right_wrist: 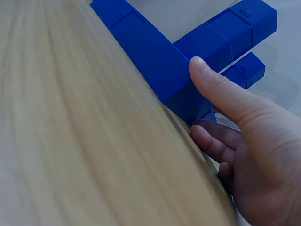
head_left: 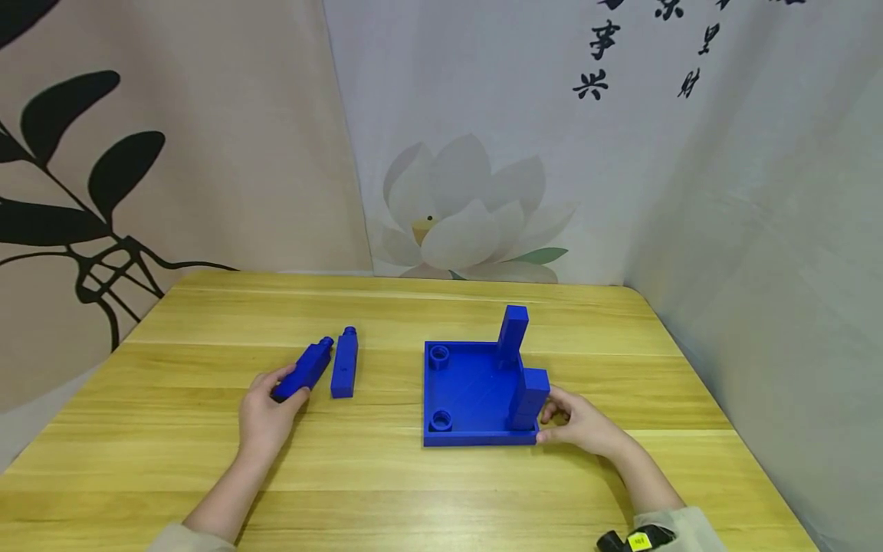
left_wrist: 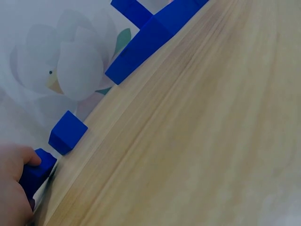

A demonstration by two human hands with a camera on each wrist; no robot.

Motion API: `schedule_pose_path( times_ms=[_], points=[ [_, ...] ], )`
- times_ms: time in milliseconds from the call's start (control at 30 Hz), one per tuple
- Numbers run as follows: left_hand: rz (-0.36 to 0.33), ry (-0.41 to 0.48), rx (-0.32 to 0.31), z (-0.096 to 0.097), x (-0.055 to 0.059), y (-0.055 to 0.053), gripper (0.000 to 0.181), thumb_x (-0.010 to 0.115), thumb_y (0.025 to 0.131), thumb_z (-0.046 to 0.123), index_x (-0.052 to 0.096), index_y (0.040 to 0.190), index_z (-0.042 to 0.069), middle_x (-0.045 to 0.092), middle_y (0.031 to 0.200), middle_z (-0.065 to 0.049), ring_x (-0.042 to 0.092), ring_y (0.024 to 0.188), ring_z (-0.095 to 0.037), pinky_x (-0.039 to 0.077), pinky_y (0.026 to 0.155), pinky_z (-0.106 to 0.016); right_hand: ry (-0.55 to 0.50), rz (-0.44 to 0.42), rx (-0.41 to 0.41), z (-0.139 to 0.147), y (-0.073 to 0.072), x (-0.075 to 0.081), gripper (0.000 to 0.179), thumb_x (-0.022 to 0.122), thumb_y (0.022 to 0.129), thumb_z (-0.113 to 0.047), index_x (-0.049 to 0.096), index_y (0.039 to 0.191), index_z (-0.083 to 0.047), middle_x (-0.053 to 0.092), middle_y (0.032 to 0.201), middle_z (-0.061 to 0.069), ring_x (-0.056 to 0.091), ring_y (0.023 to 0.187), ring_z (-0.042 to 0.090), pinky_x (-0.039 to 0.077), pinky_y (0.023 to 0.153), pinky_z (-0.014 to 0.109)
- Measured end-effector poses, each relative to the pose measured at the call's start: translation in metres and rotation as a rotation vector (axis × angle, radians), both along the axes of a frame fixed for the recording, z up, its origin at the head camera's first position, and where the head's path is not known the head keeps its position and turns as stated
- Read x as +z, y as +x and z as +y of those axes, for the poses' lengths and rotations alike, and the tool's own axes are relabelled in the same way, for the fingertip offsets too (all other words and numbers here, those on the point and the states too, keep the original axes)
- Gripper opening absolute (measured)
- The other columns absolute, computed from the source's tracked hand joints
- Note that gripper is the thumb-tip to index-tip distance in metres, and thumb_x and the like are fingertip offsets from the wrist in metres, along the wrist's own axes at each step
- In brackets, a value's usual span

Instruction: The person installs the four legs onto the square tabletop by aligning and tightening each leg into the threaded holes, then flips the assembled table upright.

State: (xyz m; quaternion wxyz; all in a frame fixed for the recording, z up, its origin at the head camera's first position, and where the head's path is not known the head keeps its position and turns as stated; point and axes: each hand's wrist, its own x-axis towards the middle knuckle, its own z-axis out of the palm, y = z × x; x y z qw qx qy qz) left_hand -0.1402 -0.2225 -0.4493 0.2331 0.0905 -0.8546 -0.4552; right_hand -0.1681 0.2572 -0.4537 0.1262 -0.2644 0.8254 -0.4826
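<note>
My left hand (head_left: 267,414) grips a blue square post (head_left: 306,366) that has a round peg at its far end. A second such post (head_left: 345,364) lies just right of it on the table. My right hand (head_left: 582,422) holds the near right corner of a blue square base (head_left: 476,438) with a raised rim, thumb at the front edge and fingers bent at the side. Two posts stand upright on the base, a near one (head_left: 530,399) and a far one (head_left: 513,333). Round sockets (head_left: 440,420) show at its two left corners.
The wooden table (head_left: 372,491) ends at a back edge against a printed curtain (head_left: 276,138). Another curtain (head_left: 779,230) hangs along the right side. A black strap with a yellow label (head_left: 639,541) sits at the right sleeve.
</note>
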Motion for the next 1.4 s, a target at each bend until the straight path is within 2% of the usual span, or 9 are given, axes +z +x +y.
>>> schedule_pose_path(
  times_ms=[133,267,367,467,533,800,1067,1300,1400],
  points=[
    [0.025,0.024,0.026,0.0,0.001,0.0,0.039,0.074,0.079,-0.002,0.065,0.117,-0.005,0.061,0.107,-0.02,0.057,0.103,-0.032,0.042,0.079,-0.021,-0.006,-0.014,0.001,0.0,0.0,0.0,0.052,0.08,0.078,-0.018,0.053,0.122,-0.009,0.056,0.09,0.011,0.053,0.082,0.02,0.043,0.066,0.025],
    [0.058,0.029,0.051,-0.001,0.003,0.0,0.038,0.073,0.079,-0.002,0.065,0.116,-0.006,0.061,0.11,-0.02,0.056,0.107,-0.033,0.046,0.088,-0.038,-0.023,-0.01,0.008,0.0,0.0,-0.001,0.051,0.08,0.079,-0.016,0.053,0.122,-0.009,0.057,0.09,0.012,0.053,0.082,0.021,0.044,0.067,0.025],
    [0.083,0.034,0.066,0.0,0.005,0.001,0.037,0.074,0.08,-0.001,0.065,0.116,-0.006,0.062,0.11,-0.02,0.057,0.105,-0.033,0.047,0.086,-0.032,-0.046,-0.006,0.018,-0.001,0.0,0.0,0.051,0.079,0.079,-0.014,0.053,0.122,-0.008,0.057,0.09,0.013,0.053,0.082,0.022,0.044,0.068,0.025],
    [0.112,0.043,0.084,0.0,0.006,0.001,0.037,0.074,0.079,0.0,0.066,0.115,-0.004,0.063,0.108,-0.018,0.057,0.1,-0.028,0.043,0.079,-0.016,-0.057,-0.001,0.024,-0.001,0.001,0.001,0.051,0.079,0.079,-0.013,0.053,0.122,-0.007,0.057,0.09,0.015,0.053,0.083,0.024,0.044,0.068,0.025],
    [0.138,0.045,0.099,0.0,0.006,0.0,0.037,0.075,0.078,0.0,0.067,0.114,-0.004,0.063,0.106,-0.017,0.056,0.093,-0.022,0.039,0.071,-0.01,-0.055,0.001,0.025,-0.001,0.001,0.002,0.05,0.079,0.08,-0.013,0.053,0.122,-0.007,0.057,0.09,0.015,0.053,0.082,0.025,0.044,0.067,0.025],
    [0.185,0.091,0.124,0.003,0.013,0.001,0.037,0.077,0.079,0.003,0.068,0.115,-0.001,0.064,0.107,-0.012,0.053,0.078,-0.005,0.042,0.057,-0.007,-0.034,-0.005,0.015,0.0,-0.001,0.0,0.048,0.079,0.079,-0.013,0.054,0.12,-0.008,0.057,0.089,0.013,0.053,0.081,0.022,0.043,0.066,0.025],
    [0.189,0.2,0.104,0.009,0.023,0.003,0.039,0.077,0.081,0.007,0.067,0.117,0.001,0.064,0.114,-0.011,0.057,0.084,0.003,0.047,0.065,-0.007,-0.024,-0.008,0.009,-0.001,0.0,0.002,0.051,0.08,0.079,-0.016,0.054,0.122,-0.008,0.057,0.089,0.012,0.053,0.081,0.021,0.044,0.068,0.025],
    [0.251,0.309,0.015,0.02,0.03,0.002,0.041,0.078,0.078,0.0,0.066,0.117,-0.002,0.063,0.113,-0.016,0.061,0.085,-0.001,0.05,0.063,-0.011,-0.028,0.003,0.012,-0.002,0.0,0.001,0.051,0.079,0.079,-0.014,0.053,0.123,-0.006,0.057,0.089,0.012,0.054,0.082,0.023,0.043,0.067,0.025],
    [0.271,0.334,-0.025,0.025,0.032,0.002,0.041,0.077,0.077,-0.004,0.066,0.116,-0.004,0.063,0.111,-0.016,0.062,0.086,-0.003,0.052,0.068,-0.013,-0.025,0.0,0.01,-0.002,0.0,0.002,0.052,0.079,0.079,-0.013,0.053,0.123,-0.005,0.057,0.089,0.013,0.054,0.081,0.023,0.043,0.068,0.025]
  ],
)
